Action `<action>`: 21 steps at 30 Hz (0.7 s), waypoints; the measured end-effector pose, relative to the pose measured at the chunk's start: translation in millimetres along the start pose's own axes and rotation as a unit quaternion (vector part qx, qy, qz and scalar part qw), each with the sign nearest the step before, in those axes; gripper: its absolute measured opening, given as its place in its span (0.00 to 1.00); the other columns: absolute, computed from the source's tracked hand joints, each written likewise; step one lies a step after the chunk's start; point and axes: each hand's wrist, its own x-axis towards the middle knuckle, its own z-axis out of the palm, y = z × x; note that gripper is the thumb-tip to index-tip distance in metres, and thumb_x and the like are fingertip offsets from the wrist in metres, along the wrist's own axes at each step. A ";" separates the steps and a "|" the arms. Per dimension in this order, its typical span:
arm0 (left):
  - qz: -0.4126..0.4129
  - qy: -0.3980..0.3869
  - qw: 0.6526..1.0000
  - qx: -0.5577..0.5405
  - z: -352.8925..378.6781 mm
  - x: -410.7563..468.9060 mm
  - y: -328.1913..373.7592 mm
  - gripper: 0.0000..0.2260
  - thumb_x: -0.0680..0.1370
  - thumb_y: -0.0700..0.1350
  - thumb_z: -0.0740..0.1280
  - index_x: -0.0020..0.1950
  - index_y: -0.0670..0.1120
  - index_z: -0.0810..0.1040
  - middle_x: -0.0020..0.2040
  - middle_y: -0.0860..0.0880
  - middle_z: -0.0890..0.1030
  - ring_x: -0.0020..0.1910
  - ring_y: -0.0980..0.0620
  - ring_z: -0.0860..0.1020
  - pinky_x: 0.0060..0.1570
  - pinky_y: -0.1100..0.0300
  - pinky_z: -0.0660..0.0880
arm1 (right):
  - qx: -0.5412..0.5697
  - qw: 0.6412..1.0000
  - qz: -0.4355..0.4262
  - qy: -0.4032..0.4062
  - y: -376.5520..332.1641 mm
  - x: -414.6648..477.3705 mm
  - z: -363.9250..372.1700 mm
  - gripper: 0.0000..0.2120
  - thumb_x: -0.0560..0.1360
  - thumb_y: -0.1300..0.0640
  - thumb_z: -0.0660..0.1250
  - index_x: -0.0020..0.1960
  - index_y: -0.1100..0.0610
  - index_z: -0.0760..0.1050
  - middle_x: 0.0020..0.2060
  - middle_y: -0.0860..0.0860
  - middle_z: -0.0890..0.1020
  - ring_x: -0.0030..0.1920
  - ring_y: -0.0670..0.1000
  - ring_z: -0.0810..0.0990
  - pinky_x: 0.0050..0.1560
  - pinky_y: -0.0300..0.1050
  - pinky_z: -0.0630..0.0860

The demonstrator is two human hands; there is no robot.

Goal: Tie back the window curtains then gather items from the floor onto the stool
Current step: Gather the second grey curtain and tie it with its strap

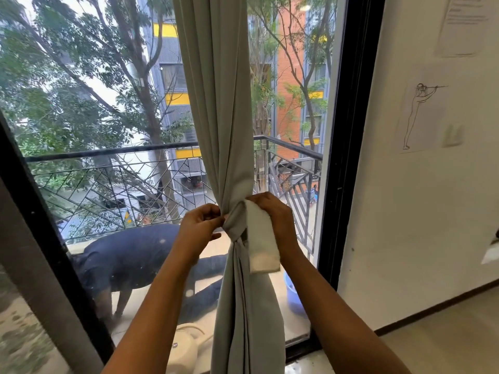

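- Left hand (201, 225) pinches the left edge of the curtain (216, 103) knot.
- Right hand (272, 215) grips white strip (263, 238) (end hangs free).
- Window frame (347, 130) near right, apart from curtain.

Bright, soft daylight through the window (81, 117) at 12 o'clock; curtain (216, 103) backlit, slightly shaded. Wide-angle bending at 3 and 9 o'clock; blur toward 7 o'clock.

I am watching through one wide head camera, facing the window (351, 117) and tilting slightly down. It is sitting close to the curtain (216, 117) at centre.
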 end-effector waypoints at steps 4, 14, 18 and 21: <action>-0.005 -0.007 1.000 -0.029 2.5 -0.6 -0.1 0.08 0.75 0.34 0.68 0.39 0.45 0.75 0.36 0.48 0.80 0.41 0.49 0.77 0.46 0.52 0.75 | 0.249 0.921 0.281 0.102 20.4 -17.0 20.9 0.03 0.77 0.59 0.65 0.49 0.54 0.77 0.44 0.49 0.81 0.45 0.47 0.81 0.40 0.37 0.79; 0.083 0.062 0.995 -0.010 9.9 -7.3 -15.0 0.08 0.73 0.37 0.72 0.38 0.47 0.78 0.36 0.45 0.81 0.37 0.51 0.78 0.42 0.56 0.75 | 0.000 0.956 0.267 0.123 22.2 4.7 40.4 0.12 0.71 0.54 0.72 0.44 0.56 0.70 0.36 0.52 0.77 0.36 0.50 0.75 0.37 0.36 0.72; 0.127 0.088 0.986 0.054 7.6 -9.9 -17.5 0.05 0.73 0.39 0.72 0.39 0.47 0.80 0.34 0.52 0.82 0.35 0.56 0.80 0.39 0.64 0.76 | -0.027 0.976 0.216 0.023 8.5 -6.2 36.6 0.05 0.77 0.60 0.63 0.51 0.56 0.77 0.44 0.49 0.82 0.43 0.46 0.78 0.41 0.26 0.71; 0.110 0.047 0.989 0.084 -0.7 -6.8 -10.9 0.02 0.76 0.39 0.70 0.44 0.44 0.81 0.41 0.46 0.84 0.43 0.50 0.83 0.46 0.62 0.78 | 0.143 0.955 0.240 -0.097 11.0 -24.0 31.7 0.15 0.75 0.55 0.66 0.61 0.53 0.74 0.53 0.47 0.82 0.54 0.46 0.80 0.54 0.38 0.76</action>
